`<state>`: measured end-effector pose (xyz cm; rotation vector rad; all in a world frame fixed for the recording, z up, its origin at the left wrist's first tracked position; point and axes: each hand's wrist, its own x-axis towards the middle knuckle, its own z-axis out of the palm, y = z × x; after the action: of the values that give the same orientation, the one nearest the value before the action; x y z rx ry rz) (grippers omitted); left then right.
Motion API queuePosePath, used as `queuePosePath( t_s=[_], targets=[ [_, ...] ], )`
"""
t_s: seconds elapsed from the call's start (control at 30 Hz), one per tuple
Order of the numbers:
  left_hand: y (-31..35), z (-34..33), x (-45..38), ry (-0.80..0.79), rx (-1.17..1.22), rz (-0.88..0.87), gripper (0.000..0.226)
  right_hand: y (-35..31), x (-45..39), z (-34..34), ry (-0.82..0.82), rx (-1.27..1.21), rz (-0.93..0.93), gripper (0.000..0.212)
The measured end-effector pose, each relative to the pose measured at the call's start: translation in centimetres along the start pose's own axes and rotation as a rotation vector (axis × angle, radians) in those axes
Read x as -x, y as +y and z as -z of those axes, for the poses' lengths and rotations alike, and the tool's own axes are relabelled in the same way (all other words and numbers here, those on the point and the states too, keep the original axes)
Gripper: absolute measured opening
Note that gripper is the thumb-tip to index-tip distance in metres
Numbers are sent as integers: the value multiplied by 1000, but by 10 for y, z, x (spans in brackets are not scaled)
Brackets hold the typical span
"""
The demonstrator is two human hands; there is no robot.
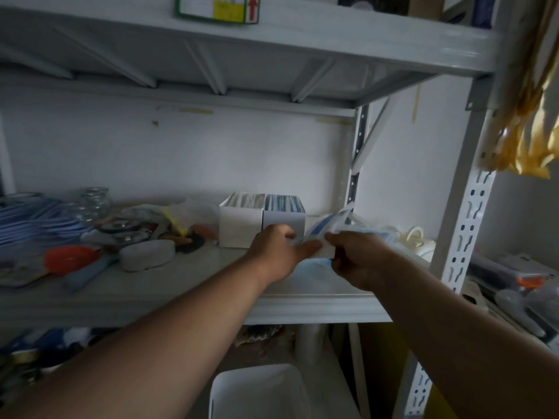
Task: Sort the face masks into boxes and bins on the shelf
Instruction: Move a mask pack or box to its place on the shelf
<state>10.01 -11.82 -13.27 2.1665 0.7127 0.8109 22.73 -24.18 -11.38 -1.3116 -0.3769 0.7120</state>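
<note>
Two hands meet over the shelf (317, 300), seen from the head camera. The left hand (276, 252) and right hand (360, 257) both pinch a packaged face mask (328, 226), held just above the shelf board, right of two white boxes (261, 219) standing side by side with masks upright inside. Loose blue masks (33, 219) lie at far left. A white bin (257, 391) stands below.
</note>
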Motion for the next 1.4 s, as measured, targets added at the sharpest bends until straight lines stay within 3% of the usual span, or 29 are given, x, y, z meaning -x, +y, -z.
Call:
queuePosePath(
  t_s=[0.1,0.2,0.3,0.33,0.4,0.6,0.73,0.83,0.9,1.0,1.1,1.2,1.3,1.4],
  targets=[
    [1,15,13,54,19,77,91,5,12,-10,-21,-22,74,14],
    [-2,26,20,86,204,140,69,12,23,-20,-78,-85,158,13],
    [-1,32,24,45,726,254,49,18,32,-30,-167,-108,189,20],
    [0,35,24,45,872,241,43,20,34,-34,-184,-88,196,21],
    [0,44,23,83,925,159,26,21,37,-38,-212,-55,194,20],
    [-27,81,16,294,671,18,20,16,27,-32,-118,-38,281,16],
    [-49,113,20,362,522,11,19,11,2,-13,-78,-215,183,46],
    [-67,128,26,368,402,38,16,17,13,-19,-42,-74,303,15],
    [-77,130,27,379,350,61,14,26,8,-27,10,113,371,5],
    [-87,124,27,399,284,102,22,36,2,-33,101,436,425,31],
    [-99,116,27,344,148,80,71,43,5,-38,145,853,544,55],
    [-105,110,27,302,-26,27,97,51,1,-43,120,1144,629,47],
    [-105,104,24,285,-188,-4,88,53,-4,-45,100,1275,668,28],
    [-107,99,21,278,-324,-64,69,53,-4,-46,107,1262,675,24]
  ],
)
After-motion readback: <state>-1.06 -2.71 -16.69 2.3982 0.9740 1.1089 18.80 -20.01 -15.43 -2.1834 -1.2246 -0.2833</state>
